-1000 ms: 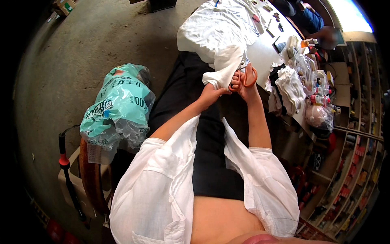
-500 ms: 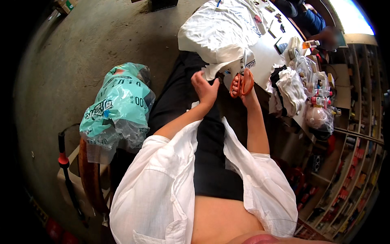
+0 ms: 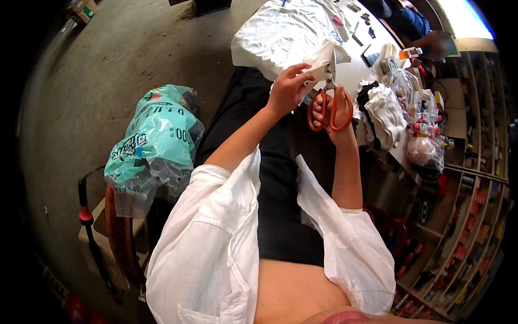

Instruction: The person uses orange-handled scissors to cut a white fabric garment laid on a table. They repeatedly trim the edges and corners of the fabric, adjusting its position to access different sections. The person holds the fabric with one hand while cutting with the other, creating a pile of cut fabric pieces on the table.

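Observation:
A white printed T-shirt (image 3: 280,40) lies spread over the table's near end, with part of it hanging over the edge. My left hand (image 3: 290,89) is closed on a raised piece of this white cloth, pinching it between thumb and fingers. In my right hand (image 3: 335,121) are scissors (image 3: 329,85) with orange-red loop handles, my fingers through one loop. Their blades are parted and point away from me, at the cloth just right of my left hand. The cloth partly hides the blade tips.
A stack of folded white and black cloths (image 3: 384,116) sits on the table's right side, beside clear plastic bags and bottles. Left of my legs, a green plastic bag (image 3: 156,137) rests on a wooden chair (image 3: 121,232). Another person (image 3: 413,24) is at the far right.
Both hands have moved right, the left also upward. The cloth's edge is lifted higher, and the scissors are now turned more fully into view with their blades spread.

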`<state>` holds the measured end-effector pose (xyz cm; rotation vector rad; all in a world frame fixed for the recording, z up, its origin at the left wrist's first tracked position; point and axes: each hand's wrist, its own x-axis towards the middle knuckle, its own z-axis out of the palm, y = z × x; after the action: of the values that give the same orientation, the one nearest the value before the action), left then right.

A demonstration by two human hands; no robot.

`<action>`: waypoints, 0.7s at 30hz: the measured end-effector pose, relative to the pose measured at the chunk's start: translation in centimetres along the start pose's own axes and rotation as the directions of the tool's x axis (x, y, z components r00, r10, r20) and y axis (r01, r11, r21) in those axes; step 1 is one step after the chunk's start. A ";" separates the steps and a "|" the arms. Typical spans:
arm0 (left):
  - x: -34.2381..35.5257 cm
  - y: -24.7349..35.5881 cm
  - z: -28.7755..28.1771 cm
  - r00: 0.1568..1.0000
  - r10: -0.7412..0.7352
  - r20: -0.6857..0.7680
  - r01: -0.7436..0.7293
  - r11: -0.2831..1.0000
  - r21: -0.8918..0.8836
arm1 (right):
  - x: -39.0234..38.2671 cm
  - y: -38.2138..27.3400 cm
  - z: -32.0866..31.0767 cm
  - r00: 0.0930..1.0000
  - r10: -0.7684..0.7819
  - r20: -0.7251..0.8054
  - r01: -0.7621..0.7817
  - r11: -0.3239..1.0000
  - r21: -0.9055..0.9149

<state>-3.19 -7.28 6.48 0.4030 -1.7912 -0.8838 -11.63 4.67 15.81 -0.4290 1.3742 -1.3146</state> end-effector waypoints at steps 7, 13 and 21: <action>1.1 1.3 -0.6 1.000 0.005 0.001 -0.005 0.983 0.181 | -0.1 -0.7 0.5 0.998 -0.057 -0.006 0.057 0.998 0.035; 1.0 0.4 -1.6 0.991 0.006 0.136 -0.034 0.979 0.203 | 0.0 -2.0 0.0 0.996 0.052 0.071 -0.072 0.946 0.315; 0.8 1.2 2.7 0.999 0.007 0.035 -0.017 0.955 0.296 | 0.2 -2.1 0.0 0.995 0.033 0.089 -0.061 0.943 0.328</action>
<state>-5.82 -5.99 7.36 0.5712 -1.9617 -0.6160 -12.56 3.84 17.57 -0.2168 1.0621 -1.4397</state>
